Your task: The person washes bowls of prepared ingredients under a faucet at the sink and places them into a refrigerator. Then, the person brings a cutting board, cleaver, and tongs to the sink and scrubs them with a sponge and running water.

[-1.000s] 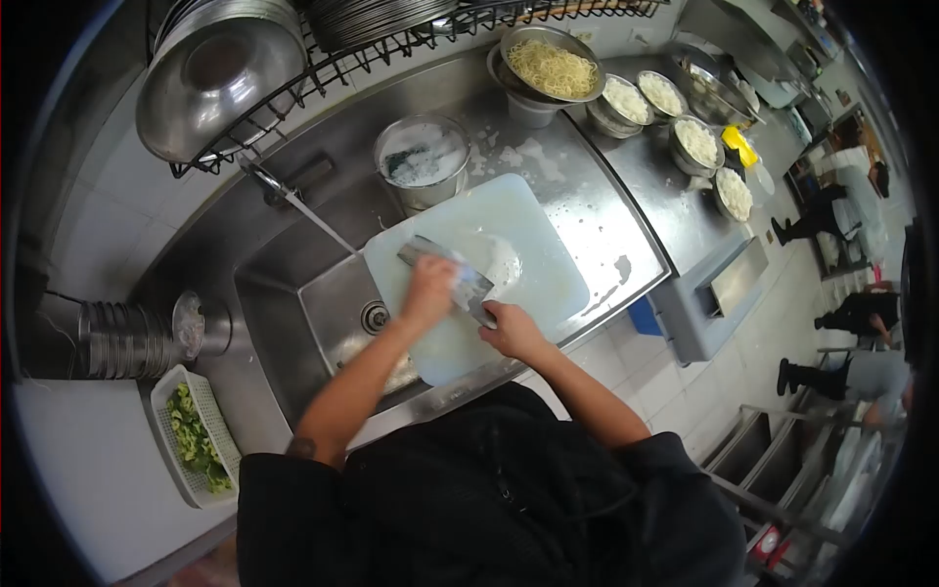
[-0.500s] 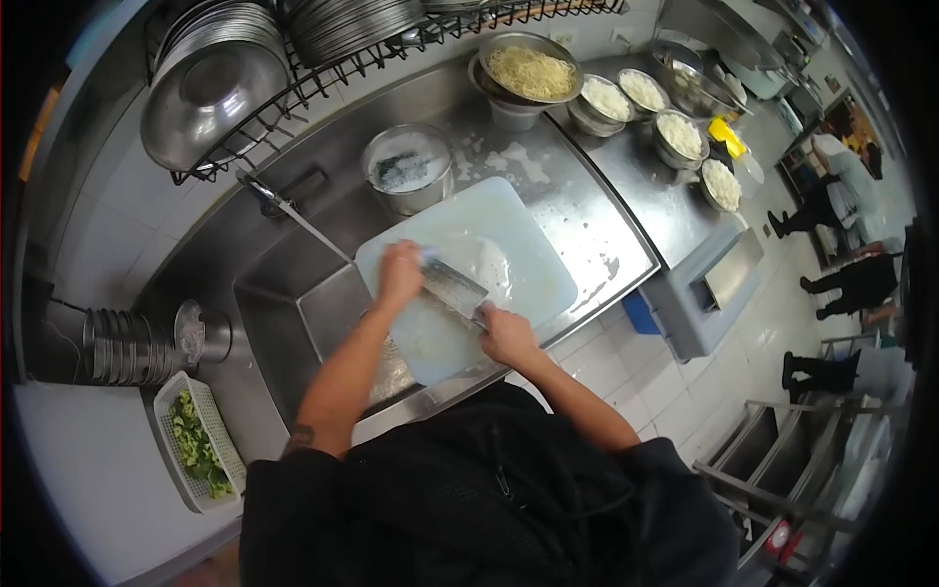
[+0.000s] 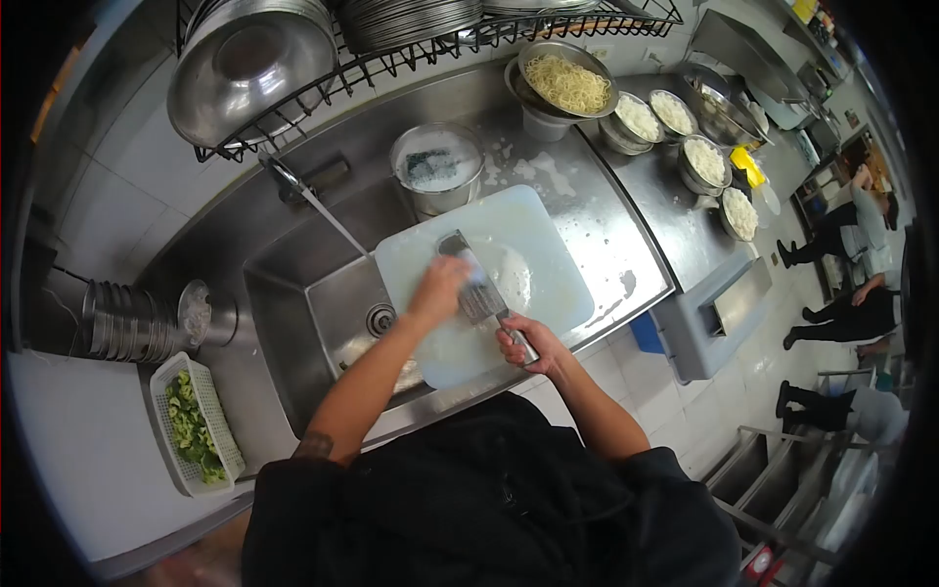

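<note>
My right hand (image 3: pixel 531 344) is closed round the handle of a cleaver (image 3: pixel 479 300), whose broad wet blade is over a pale cutting board (image 3: pixel 548 245). Blurred by motion, my left hand (image 3: pixel 440 289) is at the blade, with its fingers bent round a small pale bluish-white thing (image 3: pixel 473 266) too smeared to name. The board lies partly over the sink's right side and partly on the steel counter. Just behind it stands a metal pot (image 3: pixel 437 201) of foamy water with a dark green scouring pad (image 3: pixel 431 165) in it.
A sink (image 3: pixel 323 293) with a faucet (image 3: pixel 313 201) lies left. Noodles in a colander (image 3: pixel 567 83) and several bowls of rice (image 3: pixel 704 161) stand back right. A basket of greens (image 3: pixel 196 426) sits at left. Overhead hangs a wire rack (image 3: pixel 391 64). Several people (image 3: pixel 861 313) are at far right.
The cleaver has turned so its blade points more steeply away from me. My left hand has shifted along the blade. The camera view has moved slightly.
</note>
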